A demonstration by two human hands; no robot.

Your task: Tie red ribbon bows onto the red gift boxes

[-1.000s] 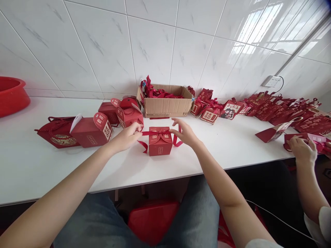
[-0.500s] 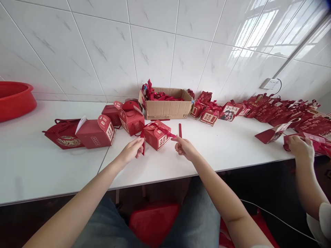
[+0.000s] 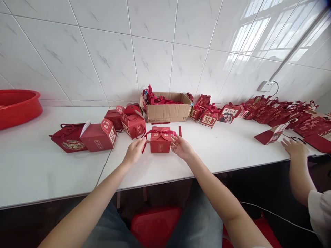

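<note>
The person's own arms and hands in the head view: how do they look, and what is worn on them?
Both forearms are bare up to the bottom edge of the picture; no sleeve shows on them. The left hand and the right hand carry no glove, and no ring, watch or bracelet can be seen. The fingers are slim, the nails short as far as visible. Blue jeans cover the lap below.
</note>
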